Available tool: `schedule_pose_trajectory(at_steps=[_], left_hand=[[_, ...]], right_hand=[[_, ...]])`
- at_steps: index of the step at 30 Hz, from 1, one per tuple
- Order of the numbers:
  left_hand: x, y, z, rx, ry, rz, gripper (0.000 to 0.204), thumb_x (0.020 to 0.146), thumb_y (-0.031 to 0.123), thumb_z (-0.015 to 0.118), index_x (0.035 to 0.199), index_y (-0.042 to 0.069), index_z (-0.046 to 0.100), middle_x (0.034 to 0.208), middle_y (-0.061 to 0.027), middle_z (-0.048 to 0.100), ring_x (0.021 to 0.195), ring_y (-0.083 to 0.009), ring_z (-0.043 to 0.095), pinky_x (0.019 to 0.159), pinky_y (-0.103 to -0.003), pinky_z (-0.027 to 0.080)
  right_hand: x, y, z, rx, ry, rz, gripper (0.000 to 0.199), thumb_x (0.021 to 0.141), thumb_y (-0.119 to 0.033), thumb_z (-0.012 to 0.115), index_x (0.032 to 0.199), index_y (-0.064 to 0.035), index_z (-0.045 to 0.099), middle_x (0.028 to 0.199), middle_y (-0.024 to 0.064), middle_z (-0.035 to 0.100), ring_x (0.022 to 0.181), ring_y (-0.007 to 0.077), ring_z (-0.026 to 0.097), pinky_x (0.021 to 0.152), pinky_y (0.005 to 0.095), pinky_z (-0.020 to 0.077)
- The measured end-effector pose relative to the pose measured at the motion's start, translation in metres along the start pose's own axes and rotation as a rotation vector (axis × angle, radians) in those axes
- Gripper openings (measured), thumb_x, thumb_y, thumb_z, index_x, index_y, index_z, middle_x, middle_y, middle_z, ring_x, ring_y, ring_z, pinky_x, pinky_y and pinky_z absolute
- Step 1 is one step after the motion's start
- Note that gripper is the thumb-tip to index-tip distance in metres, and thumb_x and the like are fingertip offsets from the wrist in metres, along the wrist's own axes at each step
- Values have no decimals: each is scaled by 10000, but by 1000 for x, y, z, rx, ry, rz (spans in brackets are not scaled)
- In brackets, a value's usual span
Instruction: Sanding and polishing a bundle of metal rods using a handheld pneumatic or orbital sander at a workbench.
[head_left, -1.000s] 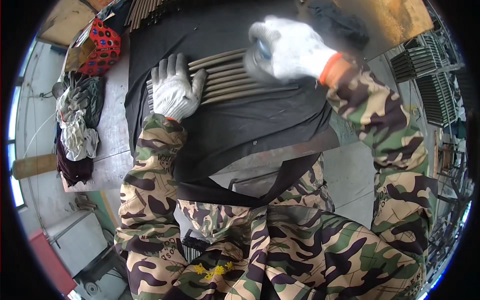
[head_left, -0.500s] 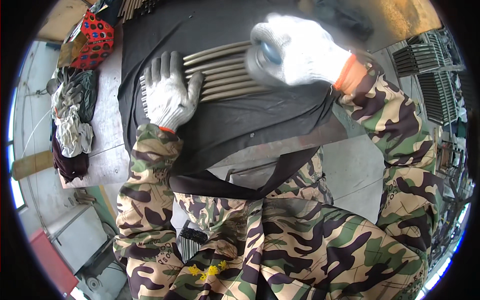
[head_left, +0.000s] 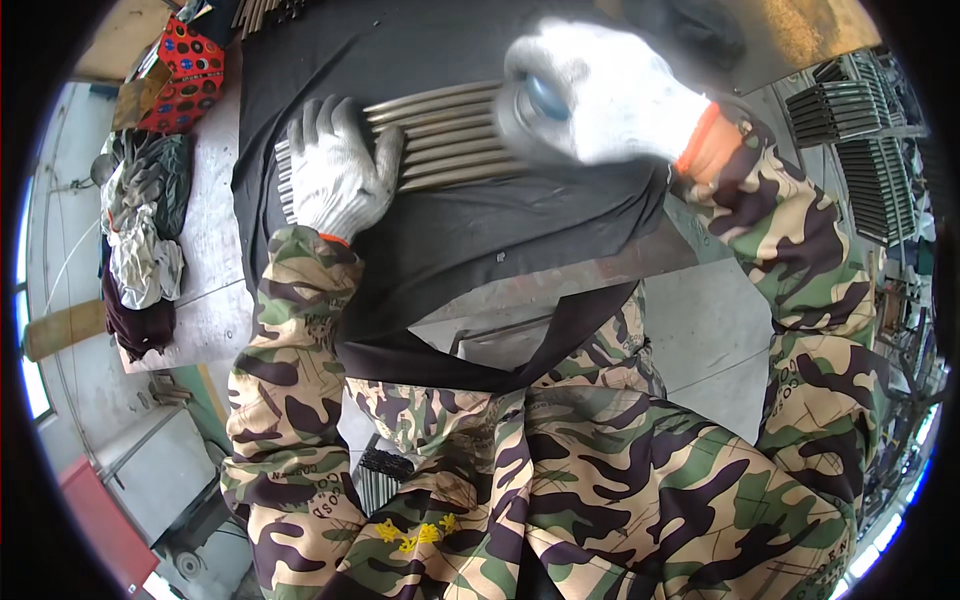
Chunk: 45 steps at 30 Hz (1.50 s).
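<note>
Several slim metal rods (head_left: 455, 150) lie side by side in a row on a black cloth (head_left: 450, 235). My left hand (head_left: 342, 175), in a white and grey knit glove, rests flat across their left part, fingers stretched and thumb apart. Short rod ends poke out past its left side. My right hand (head_left: 610, 95), gloved alike, is closed around a round tool with a shiny blue top (head_left: 546, 98), over the right end of the rods. Motion smears the tool's lower edge, and its exact kind cannot be made out. The hand and tool hide the rods' right ends.
At the left edge of the table lies a heap of gloves and rags (head_left: 145, 240), with a red patterned box (head_left: 188, 75) beyond it. More rods (head_left: 265, 15) sit at the far left. Racks of dark rods (head_left: 850, 150) stand off to the right.
My right hand and the round tool have shifted slightly over the rods' right end. The left hand stays flat on the rods. The view has moved a little.
</note>
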<state>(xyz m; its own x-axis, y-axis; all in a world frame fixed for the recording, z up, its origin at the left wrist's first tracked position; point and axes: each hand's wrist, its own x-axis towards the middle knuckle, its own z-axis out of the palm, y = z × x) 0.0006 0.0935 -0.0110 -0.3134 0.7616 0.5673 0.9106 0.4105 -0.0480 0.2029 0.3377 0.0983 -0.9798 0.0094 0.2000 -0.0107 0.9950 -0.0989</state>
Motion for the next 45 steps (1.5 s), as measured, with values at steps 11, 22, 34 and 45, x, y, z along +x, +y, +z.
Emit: schedule_pose_trajectory(at_steps=[11, 22, 34, 45], left_hand=[[3, 9, -19, -120, -235, -178, 648, 1010, 472, 617, 1400, -45, 592, 1397, -252, 627, 1313, -440, 552, 1173, -572, 376], [7, 2, 7, -102, -169, -293, 598, 1013, 474, 632, 1341, -26, 635, 1368, -204, 639, 1378, -374, 534, 1214, -513, 360], [6, 7, 26, -88, -21, -352, 518, 946, 460, 696, 1204, 11, 680, 1185, -156, 664, 1220, -332, 574, 1140, -485, 390], [11, 1, 34, -100, -48, -334, 580, 937, 479, 707, 1256, -6, 688, 1232, -151, 668, 1268, -335, 563, 1171, -514, 377]], right_hand=[[35, 3, 6, -105, -3, 31, 351, 924, -345, 732, 1217, -157, 682, 1107, 139, 696, 1051, 364, 717, 919, 469, 591], [36, -11, 21, 7, 59, -98, 332, 864, -311, 797, 1150, -165, 713, 1040, 127, 700, 986, 357, 730, 873, 440, 607], [43, -32, 29, 87, 24, -131, 370, 813, -269, 839, 1140, -163, 704, 1087, 115, 704, 990, 353, 728, 887, 432, 608], [51, -28, 36, 13, 6, -36, 388, 804, -267, 840, 1154, -168, 706, 1098, 115, 704, 1013, 353, 722, 906, 442, 603]])
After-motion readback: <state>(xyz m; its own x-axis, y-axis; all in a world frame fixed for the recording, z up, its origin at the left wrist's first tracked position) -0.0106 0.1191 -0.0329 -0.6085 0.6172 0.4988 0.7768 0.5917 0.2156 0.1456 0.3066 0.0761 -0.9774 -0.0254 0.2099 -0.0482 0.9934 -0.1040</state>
